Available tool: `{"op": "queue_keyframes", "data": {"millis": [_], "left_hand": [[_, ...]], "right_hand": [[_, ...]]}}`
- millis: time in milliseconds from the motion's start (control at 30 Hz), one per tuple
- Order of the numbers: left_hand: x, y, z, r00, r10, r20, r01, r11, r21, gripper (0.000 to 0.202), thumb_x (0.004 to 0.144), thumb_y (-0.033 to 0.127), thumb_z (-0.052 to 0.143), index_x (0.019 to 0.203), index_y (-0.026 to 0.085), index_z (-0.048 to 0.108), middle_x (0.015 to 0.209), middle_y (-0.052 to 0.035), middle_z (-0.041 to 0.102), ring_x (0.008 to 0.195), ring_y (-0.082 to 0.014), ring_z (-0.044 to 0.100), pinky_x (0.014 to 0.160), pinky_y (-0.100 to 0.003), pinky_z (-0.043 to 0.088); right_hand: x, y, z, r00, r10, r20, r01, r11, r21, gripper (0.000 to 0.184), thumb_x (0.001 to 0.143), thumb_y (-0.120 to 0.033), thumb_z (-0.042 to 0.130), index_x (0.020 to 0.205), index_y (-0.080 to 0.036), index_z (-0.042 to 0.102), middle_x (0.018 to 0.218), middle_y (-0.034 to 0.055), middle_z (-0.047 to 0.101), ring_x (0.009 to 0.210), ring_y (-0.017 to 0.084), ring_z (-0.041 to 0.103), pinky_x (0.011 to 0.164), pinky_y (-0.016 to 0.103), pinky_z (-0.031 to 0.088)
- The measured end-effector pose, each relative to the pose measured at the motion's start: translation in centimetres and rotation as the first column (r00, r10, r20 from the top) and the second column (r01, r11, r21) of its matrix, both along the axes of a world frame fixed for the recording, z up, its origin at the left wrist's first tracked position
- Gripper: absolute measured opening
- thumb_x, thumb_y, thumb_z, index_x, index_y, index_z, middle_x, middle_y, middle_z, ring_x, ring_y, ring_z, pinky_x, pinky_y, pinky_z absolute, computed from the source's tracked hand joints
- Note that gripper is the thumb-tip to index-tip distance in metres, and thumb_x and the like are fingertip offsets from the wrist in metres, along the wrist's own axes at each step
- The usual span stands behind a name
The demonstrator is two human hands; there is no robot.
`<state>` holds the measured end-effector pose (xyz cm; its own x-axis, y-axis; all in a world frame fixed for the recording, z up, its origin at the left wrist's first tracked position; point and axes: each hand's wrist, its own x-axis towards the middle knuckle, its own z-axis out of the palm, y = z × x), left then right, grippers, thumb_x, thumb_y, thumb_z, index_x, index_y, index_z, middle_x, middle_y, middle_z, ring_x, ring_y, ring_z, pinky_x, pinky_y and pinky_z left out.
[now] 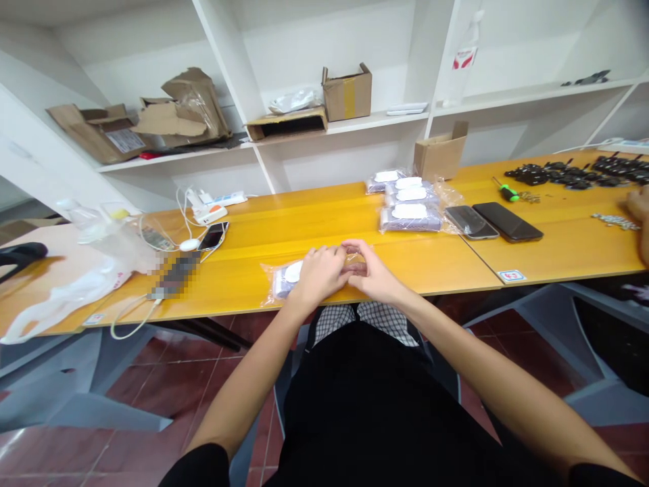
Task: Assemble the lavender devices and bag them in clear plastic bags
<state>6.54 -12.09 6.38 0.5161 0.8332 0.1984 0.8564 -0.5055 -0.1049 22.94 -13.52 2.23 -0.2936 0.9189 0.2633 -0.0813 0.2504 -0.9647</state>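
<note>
A bagged purple-grey packet (280,284) with a white label lies near the front edge of the table, in clear plastic film. Over its right part rests my left hand (322,274), fingers curled down and closed on it. My right hand (372,270) is close beside, its fingers bent and pinched at the loose end of the same clear plastic bag. The fingertips of both hands meet there, and they hide the right end of the packet. Farther back, several similar bagged packets (412,222) lie grouped on the table.
Two dark phones (507,222) lie right of the packets. Beyond are a green-handled screwdriver (508,194), small screws, black parts (572,174) and another person's hand (639,203). Phones, cables, a power strip (210,215) and a plastic bag (71,297) are left. Shelves hold cardboard boxes (349,95).
</note>
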Motion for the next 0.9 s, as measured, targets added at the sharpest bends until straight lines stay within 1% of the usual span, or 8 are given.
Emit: {"op": "queue_keyframes", "data": {"millis": [133, 300, 467, 567, 633, 667, 800, 900], "left_hand": [[0.6, -0.3, -0.3, 1.0, -0.006, -0.008, 0.006, 1.0, 0.017, 0.042, 0.099, 0.034, 0.06, 0.135, 0.012, 0.06, 0.118, -0.0178, 0.074, 0.113, -0.0354, 0.068, 0.095, -0.046, 0.051], [1.0, -0.5, -0.2, 1.0, -0.002, 0.003, 0.002, 1.0, 0.011, 0.046, 0.098, 0.029, 0.058, 0.141, 0.012, 0.054, 0.12, -0.0175, 0.074, 0.113, -0.0347, 0.068, 0.095, -0.046, 0.05], [1.3, -0.3, -0.1, 0.996, -0.017, 0.084, 0.019, 0.999, -0.029, 0.048, 0.098, 0.035, 0.058, 0.139, 0.01, 0.056, 0.121, -0.0219, 0.073, 0.111, -0.0396, 0.069, 0.097, -0.053, 0.049], [0.4, 0.8, 0.5, 0.964, -0.113, 0.239, 0.149, 0.979, -0.137, 0.056, 0.096, 0.042, 0.064, 0.146, 0.018, 0.054, 0.132, -0.018, 0.071, 0.118, -0.037, 0.068, 0.101, -0.051, 0.051], [-0.8, 1.7, 1.3, 0.927, -0.185, 0.327, 0.254, 0.949, -0.184, 0.059, 0.095, 0.047, 0.066, 0.148, 0.024, 0.054, 0.146, -0.0141, 0.065, 0.13, -0.0344, 0.064, 0.107, -0.048, 0.05], [-1.7, 2.1, 1.8, 0.921, -0.181, 0.346, 0.257, 0.948, -0.19, 0.059, 0.095, 0.05, 0.065, 0.148, 0.024, 0.055, 0.15, -0.0133, 0.063, 0.134, -0.0345, 0.061, 0.111, -0.049, 0.048], [-5.3, 2.8, 3.3, 0.945, 0.014, 0.326, 0.079, 0.96, -0.27, 0.062, 0.094, 0.062, 0.062, 0.141, 0.021, 0.063, 0.142, -0.015, 0.069, 0.129, -0.0362, 0.065, 0.11, -0.051, 0.048], [-6.7, 2.1, 3.2, 0.969, 0.077, 0.237, 0.011, 0.936, -0.352, 0.06, 0.092, 0.063, 0.062, 0.134, 0.021, 0.069, 0.128, -0.0147, 0.076, 0.117, -0.0363, 0.07, 0.102, -0.049, 0.052]], "right_hand": [[0.2, 0.0, 0.2, 0.999, 0.042, -0.021, -0.043, 0.997, -0.058, 0.074, 0.071, -0.009, 0.069, 0.137, -0.03, 0.045, 0.15, 0.011, 0.05, 0.097, 0.021, 0.073, 0.092, 0.045, 0.063], [0.5, 0.6, 0.6, 0.997, 0.019, -0.079, -0.029, 0.992, -0.125, 0.081, 0.066, -0.009, 0.069, 0.14, -0.032, 0.045, 0.14, 0.0086, 0.055, 0.09, 0.019, 0.071, 0.081, 0.041, 0.064], [0.7, 1.3, 0.9, 0.999, -0.032, -0.044, 0.025, 0.988, -0.156, 0.082, 0.066, -0.011, 0.067, 0.143, -0.032, 0.047, 0.135, 0.009, 0.06, 0.088, 0.02, 0.07, 0.076, 0.038, 0.064], [1.0, 1.7, 1.1, 1.0, -0.022, 0.009, 0.023, 0.991, -0.13, 0.078, 0.07, -0.013, 0.071, 0.143, -0.03, 0.048, 0.135, 0.0101, 0.062, 0.094, 0.022, 0.071, 0.082, 0.04, 0.065], [1.4, 1.9, 1.3, 0.999, -0.042, 0.03, 0.045, 0.993, -0.108, 0.067, 0.078, -0.019, 0.075, 0.139, -0.028, 0.051, 0.13, 0.0103, 0.065, 0.1, 0.023, 0.072, 0.089, 0.043, 0.065], [1.6, 2.0, 1.4, 0.998, -0.056, 0.028, 0.059, 0.992, -0.108, 0.06, 0.082, -0.023, 0.076, 0.137, -0.028, 0.052, 0.127, 0.01, 0.066, 0.1, 0.023, 0.073, 0.093, 0.045, 0.064], [2.4, 2.4, 2.0, 0.998, -0.064, -0.016, 0.059, 0.975, -0.213, 0.048, 0.089, -0.026, 0.078, 0.131, -0.026, 0.056, 0.108, 0.007, 0.073, 0.09, 0.024, 0.078, 0.095, 0.05, 0.064], [2.0, 2.6, 2.2, 0.998, -0.016, -0.055, -0.001, 0.957, -0.291, 0.046, 0.09, -0.026, 0.078, 0.131, -0.025, 0.057, 0.095, 0.0051, 0.075, 0.09, 0.026, 0.079, 0.092, 0.051, 0.064]]}}
